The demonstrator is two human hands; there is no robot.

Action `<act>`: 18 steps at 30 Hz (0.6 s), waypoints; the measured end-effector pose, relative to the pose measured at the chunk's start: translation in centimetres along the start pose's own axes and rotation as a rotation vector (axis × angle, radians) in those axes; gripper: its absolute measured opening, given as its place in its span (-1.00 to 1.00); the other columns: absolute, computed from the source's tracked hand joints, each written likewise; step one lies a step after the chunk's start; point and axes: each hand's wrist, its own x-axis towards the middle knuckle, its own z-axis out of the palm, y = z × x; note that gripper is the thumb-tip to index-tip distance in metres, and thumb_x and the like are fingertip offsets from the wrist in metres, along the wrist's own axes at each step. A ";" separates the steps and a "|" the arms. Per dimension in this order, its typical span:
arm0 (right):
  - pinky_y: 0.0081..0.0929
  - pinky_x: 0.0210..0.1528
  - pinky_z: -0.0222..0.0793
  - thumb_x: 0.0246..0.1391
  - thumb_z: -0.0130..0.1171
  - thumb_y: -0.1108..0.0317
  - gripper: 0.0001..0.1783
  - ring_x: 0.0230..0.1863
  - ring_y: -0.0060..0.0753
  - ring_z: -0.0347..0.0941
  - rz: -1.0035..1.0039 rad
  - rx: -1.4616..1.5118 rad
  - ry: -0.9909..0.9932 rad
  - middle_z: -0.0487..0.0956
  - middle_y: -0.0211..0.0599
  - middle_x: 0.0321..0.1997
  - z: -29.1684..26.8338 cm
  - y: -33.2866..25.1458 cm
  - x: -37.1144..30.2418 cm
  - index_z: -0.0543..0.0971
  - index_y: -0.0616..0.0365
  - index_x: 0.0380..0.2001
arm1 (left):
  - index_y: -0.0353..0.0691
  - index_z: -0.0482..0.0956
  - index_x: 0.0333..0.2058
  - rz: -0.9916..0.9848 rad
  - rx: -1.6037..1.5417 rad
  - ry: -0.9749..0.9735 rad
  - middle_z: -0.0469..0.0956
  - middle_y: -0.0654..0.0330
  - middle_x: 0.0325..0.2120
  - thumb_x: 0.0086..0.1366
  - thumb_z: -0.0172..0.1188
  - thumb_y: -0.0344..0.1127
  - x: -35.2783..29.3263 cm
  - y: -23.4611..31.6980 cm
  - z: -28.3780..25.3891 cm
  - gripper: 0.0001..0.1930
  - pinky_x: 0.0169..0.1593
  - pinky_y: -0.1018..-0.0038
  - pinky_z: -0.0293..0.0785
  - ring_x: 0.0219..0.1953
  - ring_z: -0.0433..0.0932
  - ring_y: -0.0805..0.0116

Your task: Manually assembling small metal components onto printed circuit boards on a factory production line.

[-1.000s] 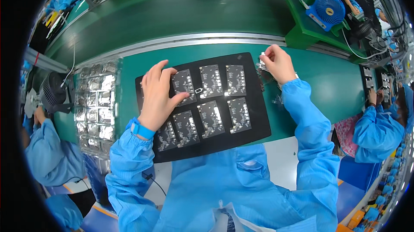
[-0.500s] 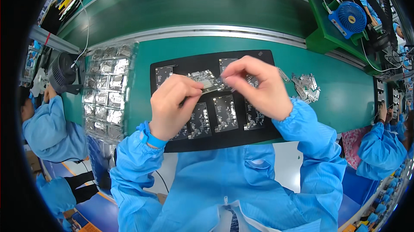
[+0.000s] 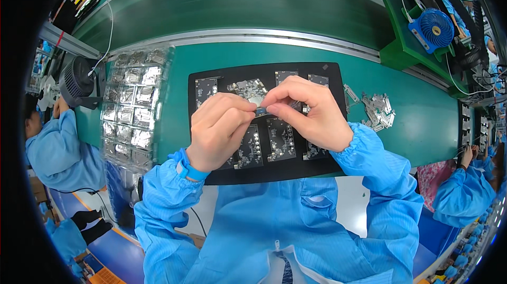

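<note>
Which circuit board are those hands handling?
The far row's second circuit board from the left: left hand and right hand meet at its near edge. The others lie flat on the black mat.

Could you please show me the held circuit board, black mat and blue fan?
Held circuit board [image 3: 247,89]: head view, its upper part.
Black mat [image 3: 274,171]: head view, bare strip near lower edge.
Blue fan [image 3: 436,30]: head view, middle of grille.

No text is readable; print on the circuit boards [image 3: 281,140], if any, looks too small.
</note>
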 end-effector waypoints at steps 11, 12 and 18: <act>-0.52 -0.17 0.47 0.13 0.22 0.56 -0.81 -0.23 -0.43 0.54 0.103 0.047 -0.148 0.61 -0.27 -0.22 -1.8 0.6 0.6 0.65 0.22 -0.17 | -0.30 0.65 -0.16 -0.228 -0.078 -0.054 0.57 0.12 -0.40 0.02 0.31 -0.67 0.3 0.7 0.2 -0.65 -0.30 0.40 0.51 -0.36 0.57 0.21; -0.54 -0.14 0.49 0.14 0.22 0.56 -0.79 -0.21 -0.47 0.54 0.186 0.070 -0.173 0.61 -0.28 -0.20 -1.9 0.7 0.7 0.64 0.23 -0.14 | -0.29 0.66 -0.17 -0.211 -0.068 -0.058 0.57 0.12 -0.40 0.02 0.32 -0.66 0.2 0.6 0.2 -0.66 -0.30 0.40 0.51 -0.35 0.57 0.21; -0.57 -0.04 0.51 0.16 0.20 0.56 -0.76 -0.14 -0.57 0.54 0.309 0.250 -0.106 0.61 -0.33 -0.18 -2.6 0.7 0.4 0.60 0.28 -0.08 | -0.28 0.67 -0.18 -0.217 -0.053 -0.080 0.57 0.12 -0.39 0.02 0.33 -0.65 0.2 0.5 -0.3 -0.67 -0.32 0.41 0.51 -0.35 0.57 0.22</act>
